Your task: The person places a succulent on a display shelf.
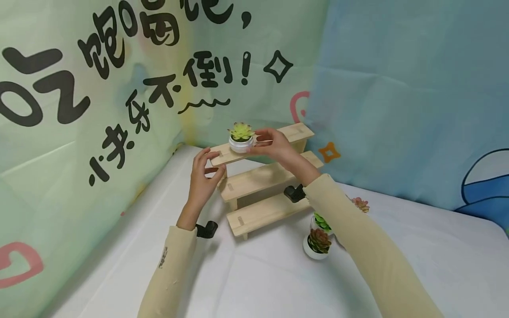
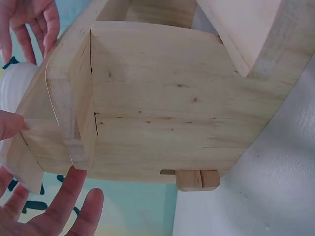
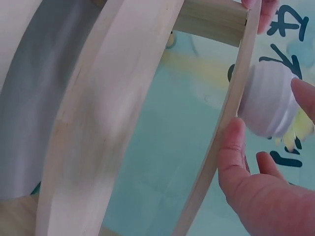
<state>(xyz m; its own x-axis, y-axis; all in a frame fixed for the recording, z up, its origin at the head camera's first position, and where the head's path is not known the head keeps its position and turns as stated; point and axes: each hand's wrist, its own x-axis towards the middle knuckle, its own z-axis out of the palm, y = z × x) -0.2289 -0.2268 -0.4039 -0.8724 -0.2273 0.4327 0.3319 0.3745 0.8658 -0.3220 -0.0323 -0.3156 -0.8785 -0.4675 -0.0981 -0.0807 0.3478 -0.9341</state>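
Observation:
On the top step of a three-tier wooden shelf point(image 1: 264, 179) stands a small white pot point(image 1: 241, 146) with a yellow-green succulent point(image 1: 241, 130). My right hand point(image 1: 278, 148) is beside this pot, fingers loosely bent. Its thumb point(image 3: 232, 135) lies at the step's front edge, and another fingertip overlaps the pot's side in the right wrist view. At the left end of the top step, my left hand point(image 1: 203, 172) grips the board, fingertips above and thumb near the front support. In the left wrist view, its fingers point(image 2: 74, 189) show beside the wooden side panel point(image 2: 157, 98).
Several more potted succulents are right of the shelf: a dark red one point(image 1: 319, 240) in front, a green one point(image 1: 322, 222) behind it, and a pinkish one point(image 1: 361, 204) partly hidden by my right sleeve. A white cloth point(image 1: 222, 278) covers the table. Printed fabric walls point(image 1: 381, 88) stand close behind.

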